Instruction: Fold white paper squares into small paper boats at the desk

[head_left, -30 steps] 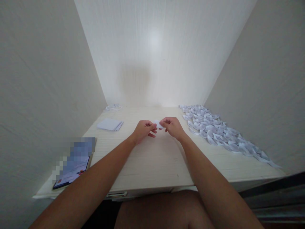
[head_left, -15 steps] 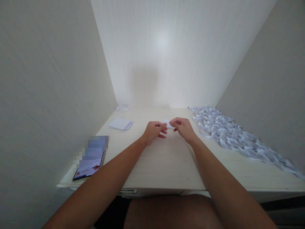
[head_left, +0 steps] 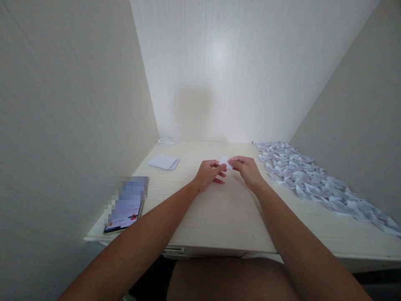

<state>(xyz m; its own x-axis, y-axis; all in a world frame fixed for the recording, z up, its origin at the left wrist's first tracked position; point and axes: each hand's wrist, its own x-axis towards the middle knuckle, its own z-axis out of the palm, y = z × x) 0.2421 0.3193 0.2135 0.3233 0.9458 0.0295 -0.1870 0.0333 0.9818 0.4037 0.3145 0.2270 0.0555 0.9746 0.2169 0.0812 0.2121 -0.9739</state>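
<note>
A small piece of white paper (head_left: 224,160) is held between my two hands above the middle of the desk. My left hand (head_left: 209,173) pinches its left side between thumb and index finger, the other fingers spread below. On the right side, the thumb and fingers of my right hand (head_left: 246,168) close on the same paper. Its lower part is partly covered by my fingertips. A stack of white paper sheets (head_left: 163,161) lies to the left of my left hand. To the right spreads a long heap of folded white paper pieces (head_left: 291,171).
A phone (head_left: 127,205) with a lit, partly blurred screen lies at the desk's left edge. Thin white strips (head_left: 167,141) sit in the back left corner. Panels enclose the pale desk (head_left: 219,221) at the left, back and right.
The whole view has shifted slightly, so things appear a little further right. More of the small paper now shows above my fingers. Both hands keep their grip on it.
</note>
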